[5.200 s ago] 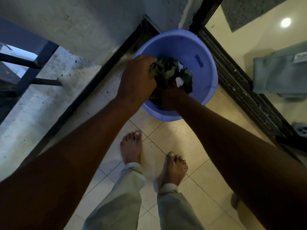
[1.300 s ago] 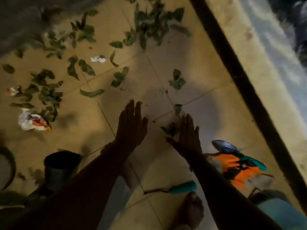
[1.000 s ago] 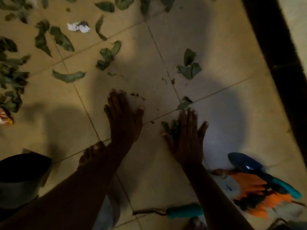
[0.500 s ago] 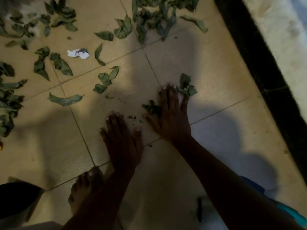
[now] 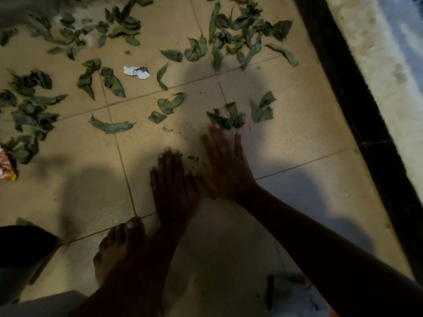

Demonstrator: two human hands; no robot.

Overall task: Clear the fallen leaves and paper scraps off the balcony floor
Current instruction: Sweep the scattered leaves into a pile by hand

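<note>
Nearest, at the floor's [image 5: 297,138] near edge, a bare foot [image 5: 119,243] stands on the tile, w/ a pale trouser leg [image 5: 45,303] just behind it. A dark round thing [image 5: 20,245] sits at the near left edge; can't tell what it is. Something pale [image 5: 295,298] lies by the near right, too dim to name.

Next, both hands lie flat, palms down, on the floor. Left hand [image 5: 172,191]: fingers straight & close together, holding nothing, touching only tile. A few tiny leaf crumbs [image 5: 192,157] lie just past its fingertips. Right hand [image 5: 225,165]: fingers spread wide, a bit blurry, holding nothing. Its fingertips touch a small clump of leaves [image 5: 226,117] lying right in front of it.

Just beside that clump, to the right, is 1 more crumpled leaf bunch [image 5: 262,109]. To the left, 2 or 3 leaves [image 5: 169,106] lie near the tile line, & 1 long leaf [image 5: 111,126] lies farther left.

Farther off: 1 white paper scrap [image 5: 136,72], well apart from both hands. 1 bright wrapper scrap [image 5: 6,167] at the left edge. Leaf piles: 1 at the left edge [image 5: 27,113], 1 at the far left [image 5: 119,24], 1 big one at the far middle [image 5: 240,35]. Too many leaves to count, dozens.

A black strip [image 5: 348,92] runs along the floor's right edge, w/ a pale ledge [image 5: 389,53] past it.
</note>
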